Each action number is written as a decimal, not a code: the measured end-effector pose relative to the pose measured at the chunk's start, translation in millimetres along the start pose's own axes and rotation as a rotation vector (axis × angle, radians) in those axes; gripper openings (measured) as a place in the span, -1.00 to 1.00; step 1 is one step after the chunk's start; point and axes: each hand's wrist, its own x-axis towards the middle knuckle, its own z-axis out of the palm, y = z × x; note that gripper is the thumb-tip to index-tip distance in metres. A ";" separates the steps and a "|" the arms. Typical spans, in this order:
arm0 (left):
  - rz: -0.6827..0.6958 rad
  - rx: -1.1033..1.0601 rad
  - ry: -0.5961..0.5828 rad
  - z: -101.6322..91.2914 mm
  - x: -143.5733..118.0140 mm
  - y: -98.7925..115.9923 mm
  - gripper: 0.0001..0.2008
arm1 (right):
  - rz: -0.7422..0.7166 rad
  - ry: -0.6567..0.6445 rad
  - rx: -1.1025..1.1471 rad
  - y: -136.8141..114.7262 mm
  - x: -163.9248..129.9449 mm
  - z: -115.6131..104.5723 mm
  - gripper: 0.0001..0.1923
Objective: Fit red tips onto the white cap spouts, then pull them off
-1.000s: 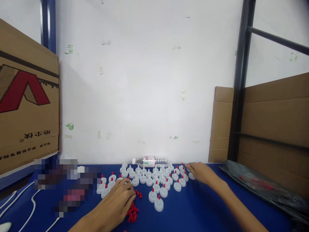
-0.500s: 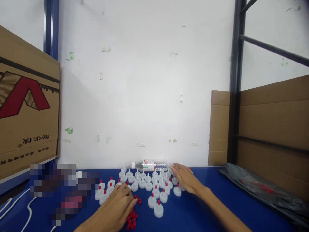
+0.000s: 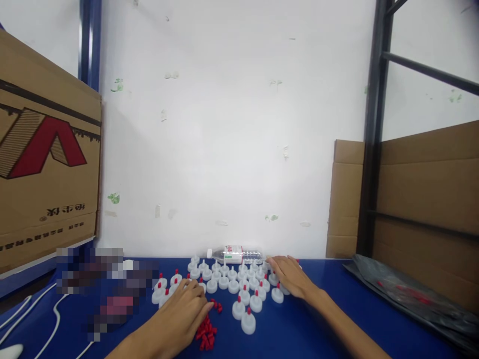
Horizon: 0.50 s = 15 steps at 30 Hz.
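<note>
Many white nozzle caps [image 3: 223, 282] stand upright in a spread-out group on the blue table, several with small red tips on their spouts. Over the group's left part lies my left hand [image 3: 183, 311], fingers bent down and thumb held apart; the fingertips are partly hidden. Beside its thumb is a pile of loose red tips [image 3: 205, 335]. My right hand [image 3: 290, 275] rests at the right edge of the group, fingers stretched out over some caps and close to the bottle's base. Three red-tipped caps [image 3: 248, 321] stand nearest me.
A clear plastic bottle [image 3: 235, 255] lies against the wall behind the caps. White cables [image 3: 56, 319] and a blurred-out patch [image 3: 116, 299] are at left, below a large cardboard box [image 3: 48, 149]. Grey plastic bags [image 3: 407, 294] lie at right, near a black metal frame [image 3: 372, 149].
The whole scene has shifted slightly right as my head turned a little left. Both hands stay at about the same spots among the caps. A white object now shows at the lower left corner.
</note>
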 end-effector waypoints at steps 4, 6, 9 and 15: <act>-0.009 -0.022 -0.037 -2.9 -2.5 -0.3 -0.70 | 0.017 -0.021 -0.014 5.5 2.6 6.5 -0.38; -0.015 -0.025 -0.055 -2.4 -1.9 -2.4 -0.69 | 0.021 -0.031 -0.012 6.7 3.5 9.0 -0.37; -0.013 -0.009 -0.079 0.1 0.5 -7.4 -0.71 | 0.013 -0.034 -0.003 5.7 3.9 10.0 -0.34; -0.015 0.016 -0.089 6.4 5.6 -15.2 -0.80 | -0.034 0.109 -0.023 0.3 4.4 -2.9 -0.39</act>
